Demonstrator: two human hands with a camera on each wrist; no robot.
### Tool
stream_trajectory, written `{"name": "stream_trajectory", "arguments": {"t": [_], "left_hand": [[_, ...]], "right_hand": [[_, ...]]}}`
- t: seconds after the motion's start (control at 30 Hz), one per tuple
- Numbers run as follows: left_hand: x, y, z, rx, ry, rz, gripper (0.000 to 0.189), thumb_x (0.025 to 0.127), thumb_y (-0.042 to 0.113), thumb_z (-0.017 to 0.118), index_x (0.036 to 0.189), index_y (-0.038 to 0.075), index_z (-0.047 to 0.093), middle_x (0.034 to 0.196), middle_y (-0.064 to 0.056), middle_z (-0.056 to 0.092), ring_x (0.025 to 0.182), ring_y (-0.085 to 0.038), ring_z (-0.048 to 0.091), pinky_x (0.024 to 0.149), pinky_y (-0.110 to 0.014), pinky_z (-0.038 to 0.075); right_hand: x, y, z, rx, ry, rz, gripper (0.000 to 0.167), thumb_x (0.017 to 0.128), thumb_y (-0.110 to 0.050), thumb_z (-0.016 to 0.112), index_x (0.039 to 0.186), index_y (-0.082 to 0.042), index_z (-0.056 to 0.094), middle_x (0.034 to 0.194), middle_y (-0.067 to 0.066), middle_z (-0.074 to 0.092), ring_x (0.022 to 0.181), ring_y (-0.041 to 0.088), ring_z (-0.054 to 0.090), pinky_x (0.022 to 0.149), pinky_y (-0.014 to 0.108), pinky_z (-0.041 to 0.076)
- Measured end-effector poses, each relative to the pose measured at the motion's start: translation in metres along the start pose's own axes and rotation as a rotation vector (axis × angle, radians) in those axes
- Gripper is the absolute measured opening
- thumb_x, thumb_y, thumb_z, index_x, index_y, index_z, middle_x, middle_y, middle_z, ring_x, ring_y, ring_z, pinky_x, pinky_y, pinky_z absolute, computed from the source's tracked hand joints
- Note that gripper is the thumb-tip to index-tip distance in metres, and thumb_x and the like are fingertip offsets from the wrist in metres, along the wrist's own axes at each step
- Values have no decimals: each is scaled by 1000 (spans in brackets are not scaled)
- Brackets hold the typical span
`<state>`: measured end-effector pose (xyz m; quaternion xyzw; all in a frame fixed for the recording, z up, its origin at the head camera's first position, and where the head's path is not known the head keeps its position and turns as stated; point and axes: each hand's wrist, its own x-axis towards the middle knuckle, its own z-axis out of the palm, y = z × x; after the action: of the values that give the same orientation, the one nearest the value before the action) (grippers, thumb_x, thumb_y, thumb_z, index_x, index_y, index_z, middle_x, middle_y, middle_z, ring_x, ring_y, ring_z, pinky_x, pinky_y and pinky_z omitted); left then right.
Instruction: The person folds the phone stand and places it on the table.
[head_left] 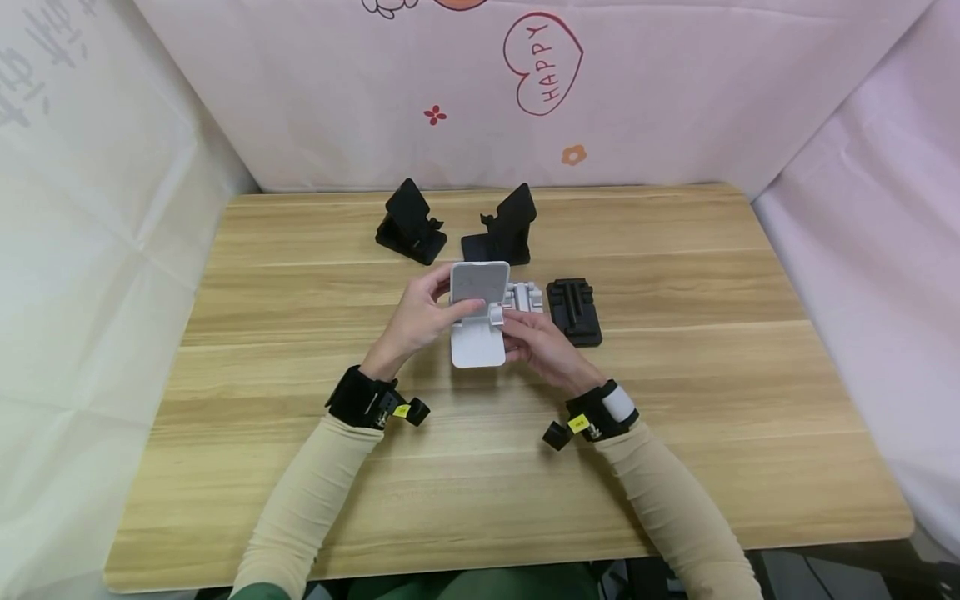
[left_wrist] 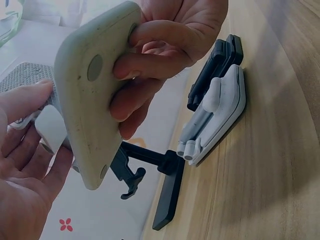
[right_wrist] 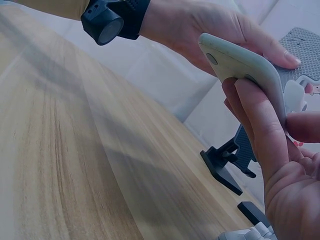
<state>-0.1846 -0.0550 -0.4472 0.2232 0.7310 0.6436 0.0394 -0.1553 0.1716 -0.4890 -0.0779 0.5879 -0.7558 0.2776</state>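
A white folding phone stand (head_left: pixel 478 348) is held up in front of me, its grey-faced upper plate unfolded from the base. My left hand (head_left: pixel 420 321) grips the upper plate from the left, thumb across its front. From the right, my right hand (head_left: pixel 547 350) grips the base, with curled fingers underneath in the right wrist view. The base's underside (left_wrist: pixel 95 120) shows round grey pads in the left wrist view. Just behind my right hand lies a folded white phone stand (head_left: pixel 523 296), partly hidden. A folded black phone stand (head_left: pixel 576 315) lies to its right.
Two black phone stands stand unfolded at the back of the wooden table (head_left: pixel 300 483): the left one (head_left: pixel 411 223) and the right one (head_left: pixel 512 227). White printed cloth (head_left: pixel 337 100) hangs behind the table, with more cloth at both sides.
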Motion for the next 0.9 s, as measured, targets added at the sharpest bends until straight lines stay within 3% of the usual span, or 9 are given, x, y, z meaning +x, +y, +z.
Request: {"name": "stream_trajectory", "arguments": {"t": [0.1,0.33,0.9], "left_hand": [[0,-1,1,-6,13,23,46,88,-4,78,131,-7,63,125,-23,68,115,-32,65,108,-46,49],[1,-3,2,-11,33,65,42,87,-7,78,127,-8,64,122,-24,69,113,-30,64,105,-46,50],[2,-6,1,33,98,115,32,88,-8,76,119,-7,69,118,-23,71,111,-30,66,100,-42,54]], "right_hand": [[0,0,0,-2,-2,1,49,112,-14,40,151,15,35,127,18,70,97,13,75,77,24,62],[1,1,1,20,-6,20,48,112,-14,41,150,14,36,114,3,75,96,13,75,77,24,62],[3,2,6,33,-1,25,46,111,-13,41,147,16,38,109,3,76,91,12,75,72,23,61]]}}
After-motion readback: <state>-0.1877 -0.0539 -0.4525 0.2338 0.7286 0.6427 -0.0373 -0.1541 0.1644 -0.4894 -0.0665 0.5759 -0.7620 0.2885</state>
